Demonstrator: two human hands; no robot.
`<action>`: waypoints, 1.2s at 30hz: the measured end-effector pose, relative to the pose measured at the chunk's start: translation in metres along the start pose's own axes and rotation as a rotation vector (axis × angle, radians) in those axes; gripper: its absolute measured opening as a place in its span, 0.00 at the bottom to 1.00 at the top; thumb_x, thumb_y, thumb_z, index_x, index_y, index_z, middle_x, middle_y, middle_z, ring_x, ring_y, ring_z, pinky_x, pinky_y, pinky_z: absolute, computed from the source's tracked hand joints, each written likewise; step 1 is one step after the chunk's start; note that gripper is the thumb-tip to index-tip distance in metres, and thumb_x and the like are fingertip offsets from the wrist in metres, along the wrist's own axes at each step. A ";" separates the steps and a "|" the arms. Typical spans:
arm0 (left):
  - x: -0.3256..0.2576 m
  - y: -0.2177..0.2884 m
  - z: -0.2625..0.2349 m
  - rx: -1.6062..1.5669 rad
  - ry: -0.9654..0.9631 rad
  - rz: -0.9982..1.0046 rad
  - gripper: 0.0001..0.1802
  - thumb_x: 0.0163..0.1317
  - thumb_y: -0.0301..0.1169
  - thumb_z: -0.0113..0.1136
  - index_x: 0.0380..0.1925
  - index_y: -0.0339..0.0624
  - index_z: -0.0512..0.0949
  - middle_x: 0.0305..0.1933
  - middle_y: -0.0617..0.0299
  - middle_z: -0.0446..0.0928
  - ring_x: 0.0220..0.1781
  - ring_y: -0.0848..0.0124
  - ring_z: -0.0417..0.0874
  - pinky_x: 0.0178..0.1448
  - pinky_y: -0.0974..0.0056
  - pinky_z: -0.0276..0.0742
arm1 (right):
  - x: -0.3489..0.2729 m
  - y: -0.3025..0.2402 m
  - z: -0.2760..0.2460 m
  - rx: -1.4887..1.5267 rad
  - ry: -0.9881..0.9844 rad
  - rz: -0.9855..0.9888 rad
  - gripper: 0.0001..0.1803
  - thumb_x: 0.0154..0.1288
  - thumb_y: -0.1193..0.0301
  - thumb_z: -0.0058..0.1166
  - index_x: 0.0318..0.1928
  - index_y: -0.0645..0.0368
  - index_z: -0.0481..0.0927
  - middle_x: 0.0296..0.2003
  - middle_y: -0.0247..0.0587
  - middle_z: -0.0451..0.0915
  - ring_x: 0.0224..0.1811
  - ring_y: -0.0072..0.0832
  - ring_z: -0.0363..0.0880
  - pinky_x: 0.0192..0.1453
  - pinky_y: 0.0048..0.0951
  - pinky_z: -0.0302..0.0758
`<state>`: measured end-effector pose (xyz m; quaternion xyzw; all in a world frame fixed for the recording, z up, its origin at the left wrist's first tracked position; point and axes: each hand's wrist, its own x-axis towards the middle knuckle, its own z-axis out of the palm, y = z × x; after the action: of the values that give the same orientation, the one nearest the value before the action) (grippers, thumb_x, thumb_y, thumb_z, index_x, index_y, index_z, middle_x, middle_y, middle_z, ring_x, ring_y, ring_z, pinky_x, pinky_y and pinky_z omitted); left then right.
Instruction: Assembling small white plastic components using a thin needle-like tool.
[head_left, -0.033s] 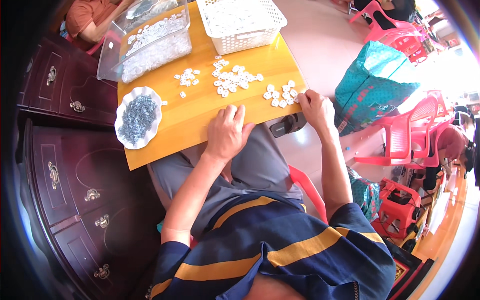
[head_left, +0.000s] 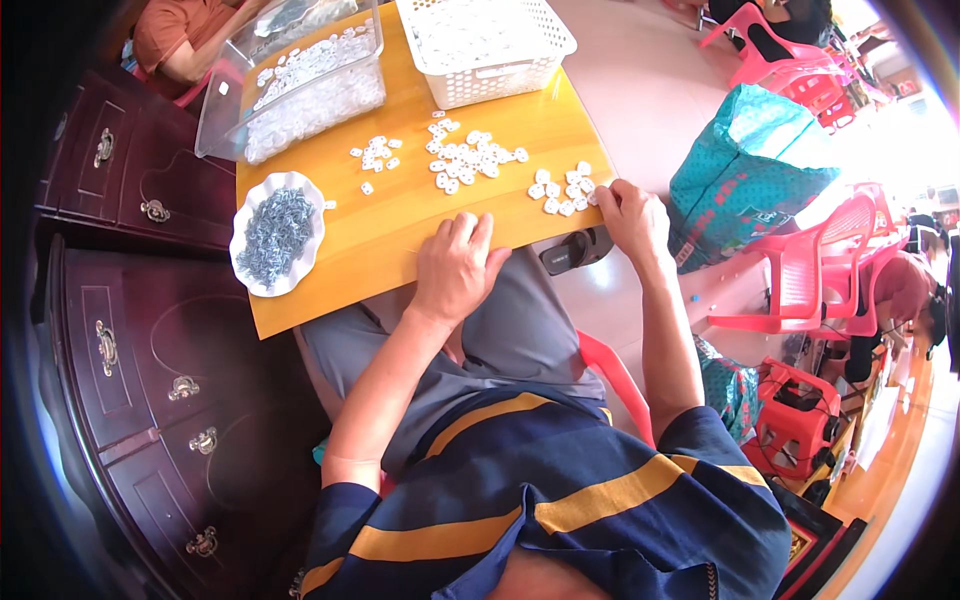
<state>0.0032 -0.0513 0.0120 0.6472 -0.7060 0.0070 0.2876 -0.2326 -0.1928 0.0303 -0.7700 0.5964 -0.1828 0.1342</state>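
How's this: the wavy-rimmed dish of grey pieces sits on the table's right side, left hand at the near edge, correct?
The side is wrong: in the head view, the dish of grey pieces sits on the left side of the table. The left hand is indeed at the near edge.

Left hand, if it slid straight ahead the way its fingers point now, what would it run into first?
Across the yellow tabletop, the left hand would probably meet the middle cluster of white pieces first, though the hand's height is hard to judge.
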 end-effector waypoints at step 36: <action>-0.054 0.004 -0.017 -0.711 0.221 -0.308 0.04 0.61 0.21 0.65 0.33 0.39 0.78 0.31 0.57 0.80 0.29 0.62 0.84 0.34 0.62 0.79 | 0.075 -0.086 0.050 0.009 -0.180 -0.444 0.07 0.61 0.67 0.67 0.36 0.55 0.84 0.38 0.39 0.84 0.46 0.40 0.84 0.49 0.41 0.80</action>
<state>0.0063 0.0047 0.0057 0.6010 -0.5239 -0.2113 0.5654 -0.1194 -0.2440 0.0307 -0.8949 0.3971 -0.1410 0.1469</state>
